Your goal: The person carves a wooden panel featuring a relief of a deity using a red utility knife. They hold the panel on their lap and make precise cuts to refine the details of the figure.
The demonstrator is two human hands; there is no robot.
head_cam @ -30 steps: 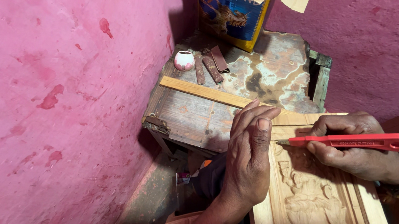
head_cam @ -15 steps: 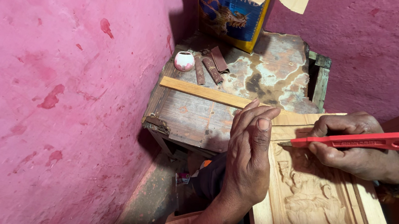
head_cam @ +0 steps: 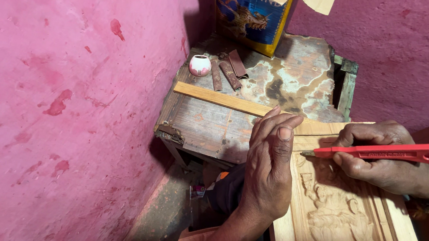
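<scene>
Rough pink walls close in on a worn wooden desk in the corner; the right hand is closed around a red-handled carving tool, its tip on the upper edge of a carved wooden panel; the left hand lies flat, fingers extended and together, on the panel's left rim, gripping nothing; a pale wooden strip crosses the desk beyond; further off sit a small pink pot, brown sandpaper scraps and a blue-and-yellow cardboard box.
</scene>
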